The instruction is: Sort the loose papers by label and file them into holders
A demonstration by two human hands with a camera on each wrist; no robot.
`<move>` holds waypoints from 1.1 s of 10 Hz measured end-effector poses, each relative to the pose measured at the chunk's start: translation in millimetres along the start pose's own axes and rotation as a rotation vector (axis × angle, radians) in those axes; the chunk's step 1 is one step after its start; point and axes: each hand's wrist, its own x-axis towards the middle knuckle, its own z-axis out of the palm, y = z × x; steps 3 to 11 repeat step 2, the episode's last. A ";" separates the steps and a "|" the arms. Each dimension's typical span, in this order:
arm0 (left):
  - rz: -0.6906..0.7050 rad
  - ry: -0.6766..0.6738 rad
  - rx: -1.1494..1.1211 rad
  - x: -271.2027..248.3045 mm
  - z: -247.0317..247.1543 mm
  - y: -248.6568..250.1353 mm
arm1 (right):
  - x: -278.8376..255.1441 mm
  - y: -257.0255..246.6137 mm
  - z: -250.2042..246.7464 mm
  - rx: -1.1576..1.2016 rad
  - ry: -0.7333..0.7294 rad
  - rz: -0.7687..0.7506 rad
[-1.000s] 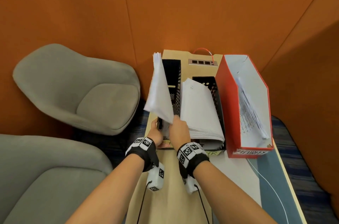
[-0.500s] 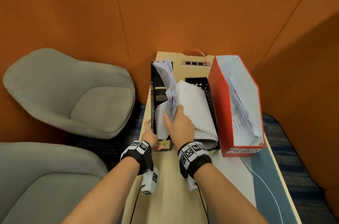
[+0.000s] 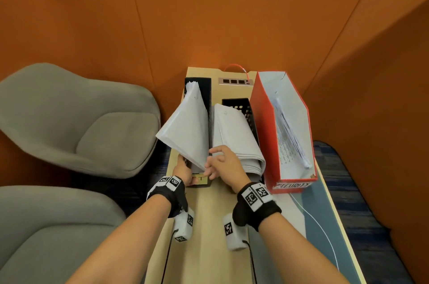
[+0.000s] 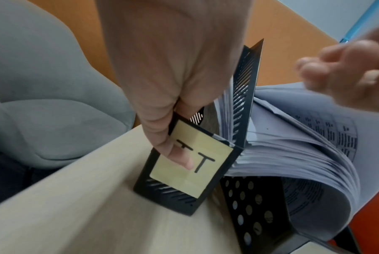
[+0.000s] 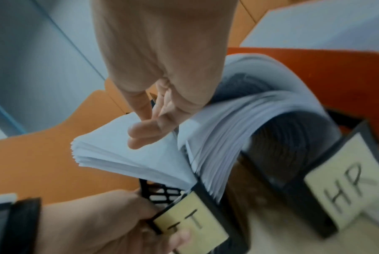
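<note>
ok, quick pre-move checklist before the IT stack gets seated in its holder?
1. IT holder steadied: ok, left hand grips its front wall, thumb on the label.
2. Holder upright on the table: ok.
3. IT stack seated: not ok, it leans out over the holder's left side.
4. Right hand controlling the stack: cannot tell; fingers look loose beside it.
5. HR holder papers clear of the IT slot: not ok, they curl toward it.
</note>
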 end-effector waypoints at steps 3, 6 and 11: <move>0.129 -0.002 0.269 -0.6 -21.1 -7.8 | -36.7 -20.7 -45.8 0.024 0.118 -0.089; 0.129 -0.002 0.269 -0.6 -21.1 -7.8 | -36.7 -20.7 -45.8 0.024 0.118 -0.089; 0.129 -0.002 0.269 -0.6 -21.1 -7.8 | -36.7 -20.7 -45.8 0.024 0.118 -0.089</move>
